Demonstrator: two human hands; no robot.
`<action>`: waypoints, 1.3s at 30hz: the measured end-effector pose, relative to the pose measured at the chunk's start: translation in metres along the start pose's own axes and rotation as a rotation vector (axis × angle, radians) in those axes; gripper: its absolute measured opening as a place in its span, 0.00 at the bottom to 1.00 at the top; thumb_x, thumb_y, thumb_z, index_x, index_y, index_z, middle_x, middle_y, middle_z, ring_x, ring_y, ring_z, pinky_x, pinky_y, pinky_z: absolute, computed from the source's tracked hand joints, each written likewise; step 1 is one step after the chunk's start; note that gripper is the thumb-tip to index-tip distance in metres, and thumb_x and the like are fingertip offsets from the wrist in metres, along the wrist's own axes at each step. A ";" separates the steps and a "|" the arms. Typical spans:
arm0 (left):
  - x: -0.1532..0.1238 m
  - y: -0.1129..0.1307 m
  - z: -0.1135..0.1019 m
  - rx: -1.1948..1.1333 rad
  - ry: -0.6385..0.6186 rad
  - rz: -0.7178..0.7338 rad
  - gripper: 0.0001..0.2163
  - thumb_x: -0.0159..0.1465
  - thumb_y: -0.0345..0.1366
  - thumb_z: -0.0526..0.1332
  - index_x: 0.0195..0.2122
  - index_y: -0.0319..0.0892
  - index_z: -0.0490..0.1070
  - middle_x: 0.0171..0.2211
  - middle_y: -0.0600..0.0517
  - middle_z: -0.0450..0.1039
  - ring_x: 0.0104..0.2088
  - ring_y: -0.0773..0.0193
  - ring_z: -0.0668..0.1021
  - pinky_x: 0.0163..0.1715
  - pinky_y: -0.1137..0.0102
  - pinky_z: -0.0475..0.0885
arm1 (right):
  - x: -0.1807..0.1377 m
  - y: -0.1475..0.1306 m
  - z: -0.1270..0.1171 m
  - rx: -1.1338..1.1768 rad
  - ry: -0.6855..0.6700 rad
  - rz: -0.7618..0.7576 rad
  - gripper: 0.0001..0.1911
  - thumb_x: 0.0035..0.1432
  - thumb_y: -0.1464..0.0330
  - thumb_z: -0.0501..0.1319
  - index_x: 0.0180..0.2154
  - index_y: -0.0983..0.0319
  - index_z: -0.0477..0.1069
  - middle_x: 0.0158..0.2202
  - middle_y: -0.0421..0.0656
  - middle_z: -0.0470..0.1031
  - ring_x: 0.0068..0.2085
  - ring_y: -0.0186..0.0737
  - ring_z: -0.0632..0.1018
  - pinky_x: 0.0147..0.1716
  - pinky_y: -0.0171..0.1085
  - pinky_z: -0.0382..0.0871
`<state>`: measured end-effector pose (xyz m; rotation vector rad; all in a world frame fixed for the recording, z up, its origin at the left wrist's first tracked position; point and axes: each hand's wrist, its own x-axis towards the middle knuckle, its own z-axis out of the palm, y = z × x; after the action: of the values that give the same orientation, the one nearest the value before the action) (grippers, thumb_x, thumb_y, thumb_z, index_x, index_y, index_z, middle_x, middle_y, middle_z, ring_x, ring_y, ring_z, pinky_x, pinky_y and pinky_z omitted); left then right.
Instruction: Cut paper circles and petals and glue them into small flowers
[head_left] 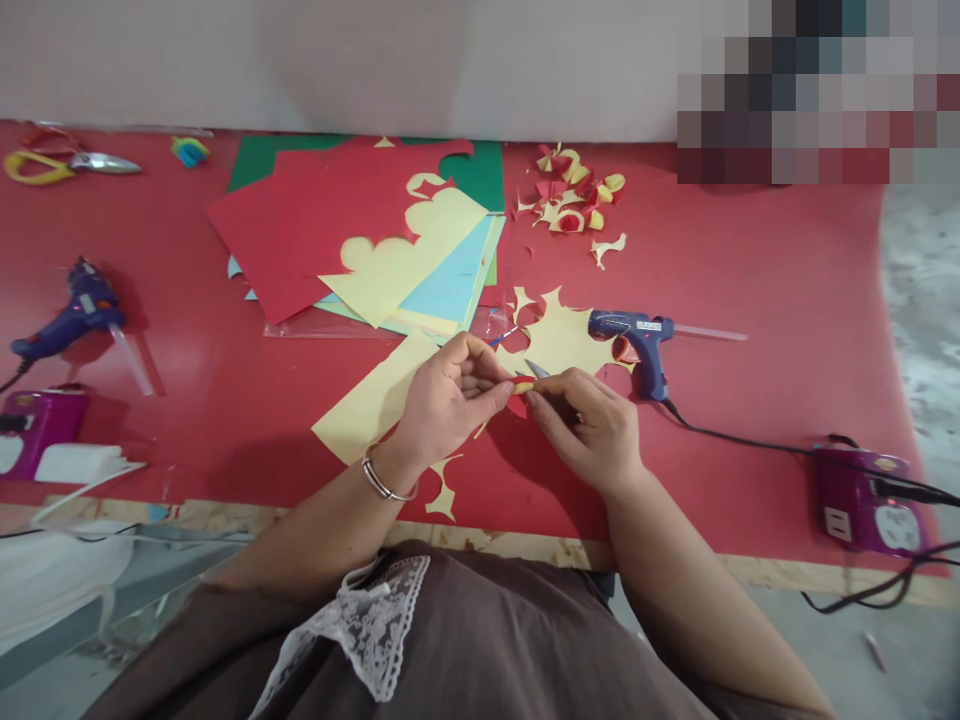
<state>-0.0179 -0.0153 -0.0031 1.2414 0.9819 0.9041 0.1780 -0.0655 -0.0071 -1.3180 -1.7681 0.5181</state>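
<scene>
Between the fingertips of both hands is a small red and yellow paper piece (523, 384), held above the red tabletop. My left hand (457, 395), with a bracelet on the wrist, pinches its left end. The thumb and finger of my right hand (589, 425) close on the right end. Just behind the fingers shows a pointed metal blade tip (537, 369); the rest of that tool is hidden. A cut-out yellow paper sheet (566, 335) lies beyond my hands. Another yellow sheet (375, 400) sits partly under my left hand, and a paper scrap (442, 490) lies near the table's front.
A blue glue gun (637, 335) with its cord lies at right, a second glue gun (82, 305) at left. Purple power sockets (862, 500) stand on the right. Coloured sheets (300, 220), curled paper pieces (570, 190) and yellow-handled scissors (71, 165) lie toward the back.
</scene>
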 end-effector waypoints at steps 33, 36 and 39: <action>-0.001 0.000 0.003 -0.112 -0.013 0.044 0.17 0.66 0.40 0.75 0.38 0.45 0.65 0.32 0.54 0.81 0.29 0.71 0.80 0.32 0.75 0.78 | 0.000 -0.001 -0.002 0.108 0.005 0.187 0.08 0.68 0.68 0.67 0.33 0.59 0.76 0.26 0.36 0.75 0.24 0.31 0.69 0.26 0.35 0.62; -0.001 0.002 0.003 -0.118 0.003 0.042 0.16 0.66 0.40 0.75 0.38 0.45 0.66 0.29 0.56 0.77 0.28 0.71 0.78 0.31 0.76 0.76 | 0.001 -0.002 -0.002 0.107 0.008 0.182 0.09 0.68 0.68 0.67 0.32 0.59 0.75 0.26 0.36 0.75 0.24 0.31 0.68 0.26 0.35 0.62; -0.002 0.005 0.004 -0.110 0.003 0.021 0.15 0.67 0.40 0.74 0.39 0.44 0.67 0.28 0.57 0.75 0.27 0.71 0.78 0.30 0.76 0.75 | 0.001 -0.002 -0.002 0.095 0.013 0.181 0.10 0.68 0.67 0.67 0.32 0.59 0.75 0.26 0.36 0.75 0.24 0.31 0.68 0.25 0.35 0.61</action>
<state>-0.0152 -0.0181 0.0019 1.1597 0.9113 0.9642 0.1779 -0.0655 -0.0042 -1.4183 -1.6019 0.6845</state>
